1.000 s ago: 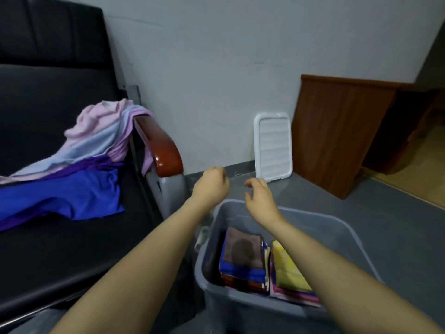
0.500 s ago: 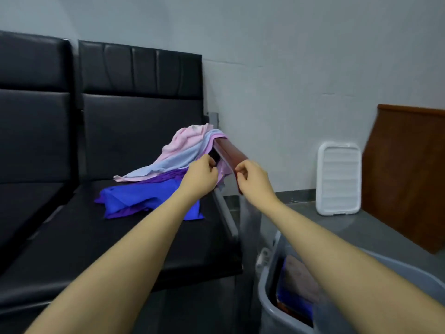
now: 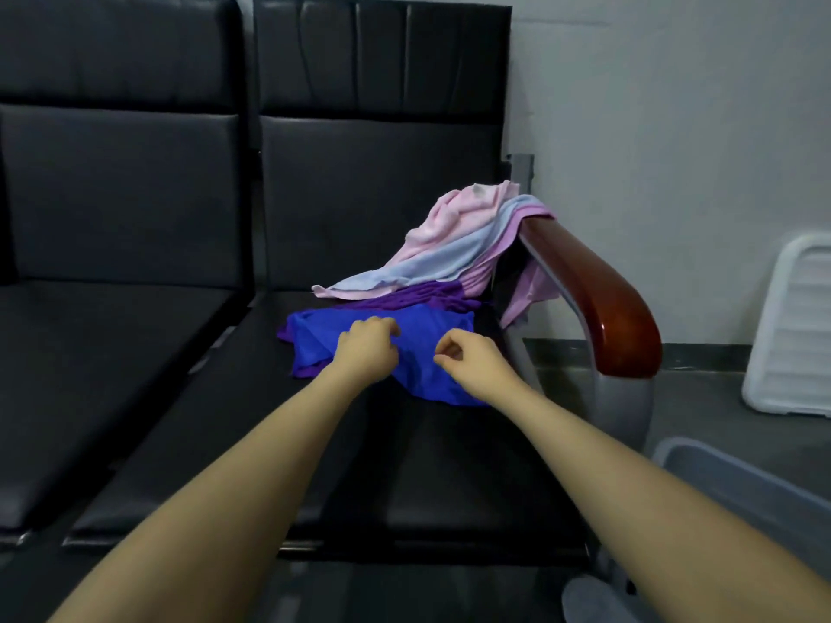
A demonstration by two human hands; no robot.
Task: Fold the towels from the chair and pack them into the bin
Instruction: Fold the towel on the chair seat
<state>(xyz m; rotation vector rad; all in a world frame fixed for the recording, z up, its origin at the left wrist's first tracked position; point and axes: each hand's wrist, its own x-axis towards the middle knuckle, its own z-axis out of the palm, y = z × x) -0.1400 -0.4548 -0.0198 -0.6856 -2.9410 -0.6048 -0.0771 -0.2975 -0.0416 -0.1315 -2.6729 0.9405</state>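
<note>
Black padded seats fill our view under a pale wall. On the right-hand chair lies the heap of towels: a blue towel in front, a purple towel under it, pale blue and pink towels draped up over the wooden armrest. Our left hand rests on the blue towel, fingers curled into its cloth. Our right hand hovers just beside, loosely curled; we cannot tell whether it pinches fabric. Farther right, a white lid leans on the wall, and the grey bin shows only its corner.
</note>
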